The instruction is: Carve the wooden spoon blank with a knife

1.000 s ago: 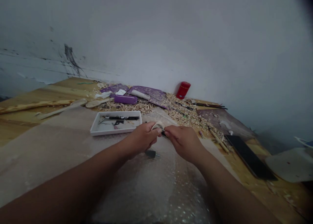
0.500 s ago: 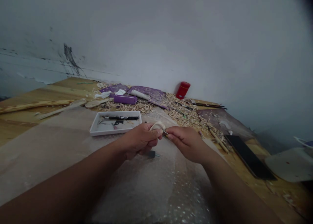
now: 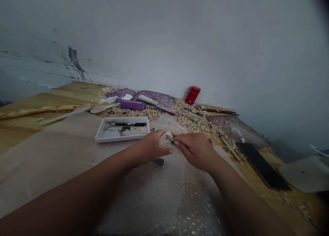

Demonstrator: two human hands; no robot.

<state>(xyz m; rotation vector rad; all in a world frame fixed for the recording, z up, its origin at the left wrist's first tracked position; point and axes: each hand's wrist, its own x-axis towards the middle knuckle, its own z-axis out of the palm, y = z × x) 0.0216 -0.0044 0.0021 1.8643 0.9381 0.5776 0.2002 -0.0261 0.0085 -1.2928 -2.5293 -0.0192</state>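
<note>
Pale wooden piece: sits above the worktop, clamped by fingers of the left hand, looks already hollowed, with thin tool pinched in fingers of the right hand at its edge, remaining work impossible to tell.

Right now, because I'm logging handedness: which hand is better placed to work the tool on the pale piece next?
Probably the right hand: it holds the thin tool close beside the pale piece, while the left hand is occupied holding that piece.
</note>
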